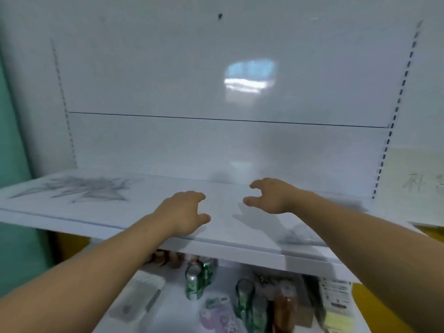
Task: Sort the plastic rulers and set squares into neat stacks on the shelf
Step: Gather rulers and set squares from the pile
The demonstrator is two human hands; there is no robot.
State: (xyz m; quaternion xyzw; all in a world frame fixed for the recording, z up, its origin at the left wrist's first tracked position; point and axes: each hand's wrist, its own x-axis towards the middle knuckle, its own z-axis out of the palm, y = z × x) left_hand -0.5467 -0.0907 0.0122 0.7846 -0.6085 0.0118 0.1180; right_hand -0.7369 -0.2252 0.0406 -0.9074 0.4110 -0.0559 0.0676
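A blurred heap of clear plastic rulers and set squares (89, 188) lies on the far left of the white shelf (228, 246). A second faint, blurred patch of clear plastic pieces (300, 236) lies near the shelf's front edge on the right. My left hand (185, 210) hovers over the shelf's middle, fingers loosely curled, holding nothing. My right hand (271, 195) is a little farther back and to the right, fingers spread and curved, also holding nothing. Both hands are apart from the plastic pieces.
A white back panel with slotted uprights (394, 111) rises behind the shelf. Below, a lower shelf holds green cans (197, 280), a brown bottle (286, 306), packets and a yellow pad (336, 318). A green wall is at the left.
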